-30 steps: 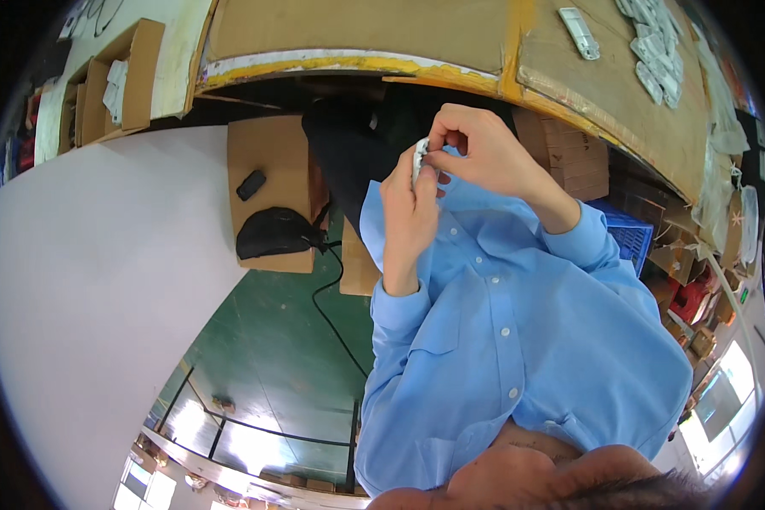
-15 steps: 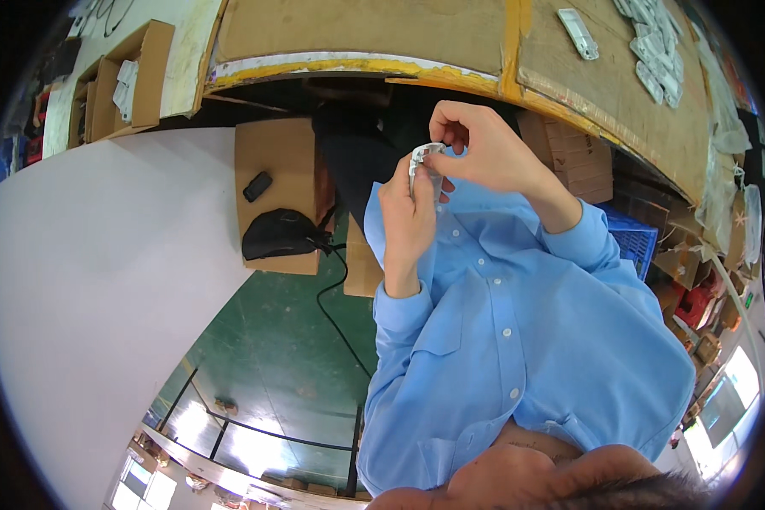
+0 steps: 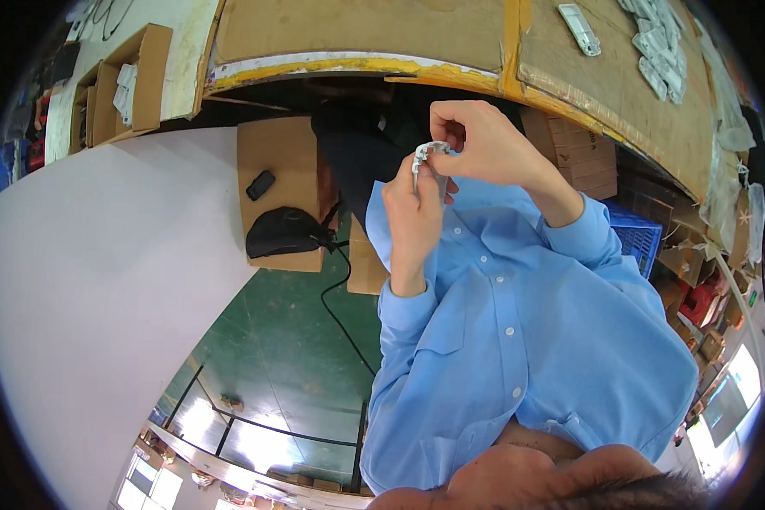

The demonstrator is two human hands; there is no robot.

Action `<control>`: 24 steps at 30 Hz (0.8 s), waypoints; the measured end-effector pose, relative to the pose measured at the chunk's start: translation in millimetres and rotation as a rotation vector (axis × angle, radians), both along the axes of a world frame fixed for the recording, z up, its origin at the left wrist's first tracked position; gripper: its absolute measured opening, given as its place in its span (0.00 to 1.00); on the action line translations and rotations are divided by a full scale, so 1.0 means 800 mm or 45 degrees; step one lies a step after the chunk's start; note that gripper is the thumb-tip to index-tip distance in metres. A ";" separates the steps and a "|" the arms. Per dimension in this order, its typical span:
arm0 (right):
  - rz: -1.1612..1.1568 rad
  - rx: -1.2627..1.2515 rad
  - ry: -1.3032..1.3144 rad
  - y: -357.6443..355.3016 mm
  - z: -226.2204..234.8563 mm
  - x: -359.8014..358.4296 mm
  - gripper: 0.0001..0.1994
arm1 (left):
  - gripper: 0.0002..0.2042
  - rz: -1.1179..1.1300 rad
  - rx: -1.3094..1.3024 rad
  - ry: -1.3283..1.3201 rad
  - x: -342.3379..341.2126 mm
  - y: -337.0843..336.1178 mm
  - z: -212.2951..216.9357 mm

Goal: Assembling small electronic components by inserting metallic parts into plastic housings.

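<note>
A small white plastic casing (image 3: pixel 433 150) with a hollow, open end is held up in front of my blue shirt. My left hand (image 3: pixel 411 223) is wrapped round its lower part, thumb along the side. At the upper end, my right hand (image 3: pixel 490 146) is closed against the casing, its thumb pressing at the rim and its index finger curled above. Other fingertips show behind the casing. Whether a smaller piece sits between the right thumb and finger is hidden.
Ahead is a cardboard-covered workbench (image 3: pixel 357 32) with a yellow-taped edge. A similar white casing (image 3: pixel 579 29) lies on it, near a pile of white parts (image 3: pixel 660 49). Left are an open carton (image 3: pixel 150 78) and a box (image 3: pixel 268 149) bearing a black pouch (image 3: pixel 282 232). A blue crate (image 3: pixel 636 238) stands right.
Both hands and the casing sit slightly further right in the picture, along with a small shift of the whole view. The grip looks much the same.
</note>
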State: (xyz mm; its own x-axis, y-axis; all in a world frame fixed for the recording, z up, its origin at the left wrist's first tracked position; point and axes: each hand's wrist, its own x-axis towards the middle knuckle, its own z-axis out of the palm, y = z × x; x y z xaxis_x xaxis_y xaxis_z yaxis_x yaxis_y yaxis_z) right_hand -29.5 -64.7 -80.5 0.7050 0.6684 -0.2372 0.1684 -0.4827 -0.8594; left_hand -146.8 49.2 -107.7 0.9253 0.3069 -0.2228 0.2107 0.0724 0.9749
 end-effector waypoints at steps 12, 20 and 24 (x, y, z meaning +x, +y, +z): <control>-0.050 0.059 -0.063 -0.012 -0.002 -0.002 0.09 | 0.13 -0.016 -0.123 0.019 0.011 -0.003 -0.009; -0.032 0.051 -0.166 -0.015 -0.005 0.001 0.10 | 0.13 -0.041 -0.053 0.003 0.012 -0.004 -0.011; 0.007 0.021 -0.175 -0.014 0.000 0.001 0.10 | 0.13 -0.058 -0.052 -0.032 0.009 -0.002 -0.009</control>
